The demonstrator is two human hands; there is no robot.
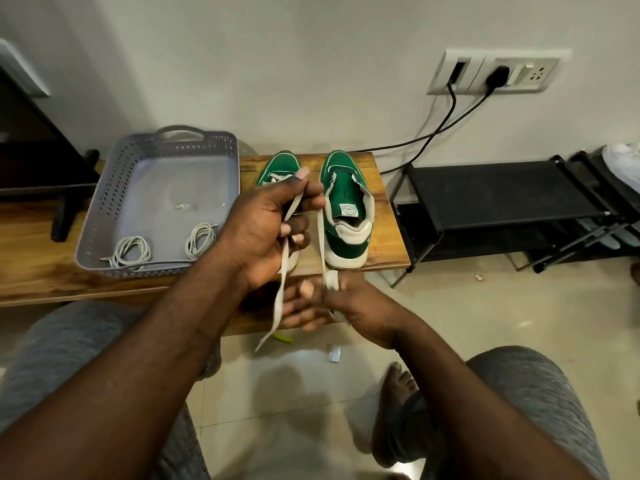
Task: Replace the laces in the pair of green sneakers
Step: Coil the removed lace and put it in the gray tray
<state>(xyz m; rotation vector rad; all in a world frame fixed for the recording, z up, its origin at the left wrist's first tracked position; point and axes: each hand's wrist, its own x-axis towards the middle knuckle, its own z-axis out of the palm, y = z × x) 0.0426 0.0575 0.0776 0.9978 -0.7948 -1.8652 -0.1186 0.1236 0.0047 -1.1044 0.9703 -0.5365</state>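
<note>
Two hands share one flat, pale lace (321, 237) in the head view, both above the near edge of a wooden table (384, 247).

The left hand (263, 233) is raised and curled. Its thumb and fingertips pinch the lace at the top, and the lower fingers fold around it. From this grip one strand hangs down past the wrist with its loose end dangling below the table edge. Another strand drops to the right hand (353, 310), which sits lower and nearer the body. That hand's fingers curl inward, with the lace wound over one finger and gripped.

Directly behind the left hand stands a green sneaker (278, 166), mostly hidden, with a pale lace crossing near its toe. Just right of that hand, beyond the right hand, the second green sneaker (346, 216) stands heel toward the person with its tongue open.

Left of the left hand, a grey perforated basket (100, 216) sits on the table and holds two coiled laces (131, 252) along its near side.

Well to the right of both hands, a black shoe rack (502, 188) stands on the floor.
</note>
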